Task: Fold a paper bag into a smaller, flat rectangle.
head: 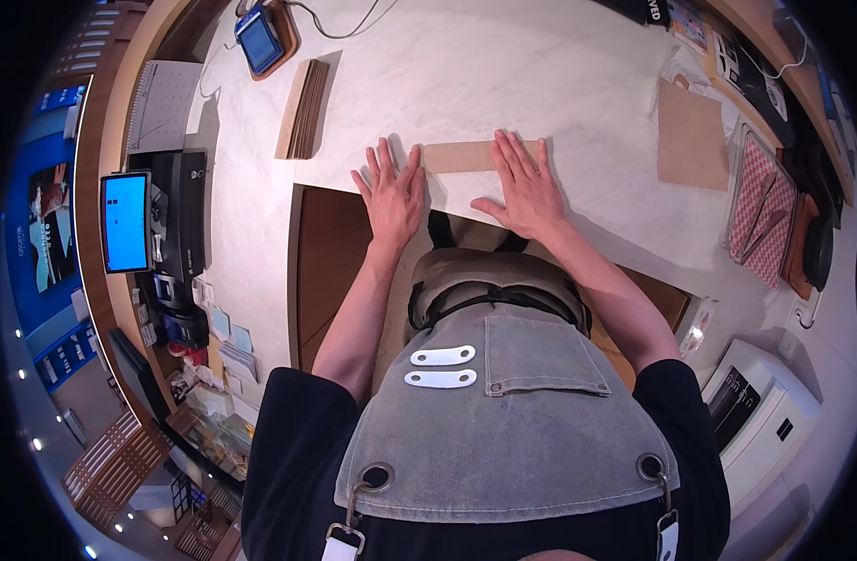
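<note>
A narrow strip of folded brown paper (460,158) lies flat on the pale marbled counter (428,70), near its front edge. My left hand (393,196) rests palm down at the strip's left end, index finger and thumb along that end, other fingers spread. Across the strip's right part lies my right hand (525,184), flat with the thumb out to the side and the tip of the strip hidden beneath it. Neither hand grips anything. Beyond my left hand stands a bundle of similar brown folded strips (303,109), edges showing.
At the back left is a blue handheld device (258,43) on a brown stand. A larger brown paper sheet (692,134) lies right, beside a red-and-white checked cloth (763,207). Leftward are a lit screen (126,221) and a black machine (186,217).
</note>
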A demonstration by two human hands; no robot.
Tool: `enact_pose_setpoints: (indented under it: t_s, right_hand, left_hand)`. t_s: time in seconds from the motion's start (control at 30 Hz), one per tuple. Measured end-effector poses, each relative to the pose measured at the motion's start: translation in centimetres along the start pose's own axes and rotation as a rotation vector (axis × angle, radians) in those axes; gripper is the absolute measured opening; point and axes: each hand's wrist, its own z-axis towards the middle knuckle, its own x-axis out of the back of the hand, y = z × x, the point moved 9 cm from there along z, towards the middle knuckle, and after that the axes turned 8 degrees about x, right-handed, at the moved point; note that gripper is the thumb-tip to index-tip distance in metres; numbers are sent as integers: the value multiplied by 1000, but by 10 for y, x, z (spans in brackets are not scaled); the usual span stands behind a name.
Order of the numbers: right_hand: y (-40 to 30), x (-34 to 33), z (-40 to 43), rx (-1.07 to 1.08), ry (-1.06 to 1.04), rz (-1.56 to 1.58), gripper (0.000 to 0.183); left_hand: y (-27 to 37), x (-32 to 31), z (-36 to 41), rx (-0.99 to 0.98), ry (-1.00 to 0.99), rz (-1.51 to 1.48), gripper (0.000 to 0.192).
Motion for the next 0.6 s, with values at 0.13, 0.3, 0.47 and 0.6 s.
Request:
enact_pose_setpoints:
  t_s: [0.13,0.3,0.47,0.6]
  right_hand:
    - [1,3,-1,-6,3,49,100]
    - [-4,-2,5,-9,-95,-141,91]
    - [3,-3,3,-13,-27,6,96]
    - [1,2,3,18,64,-41,107]
  left_hand:
    - [75,7,-8,-258,17,-136,65]
    - [125,-31,-17,-361,-158,-283,79]
    - [75,-27,-15,-200,-178,-71,80]
    - [41,-17,-15,-62,-121,-28,81]
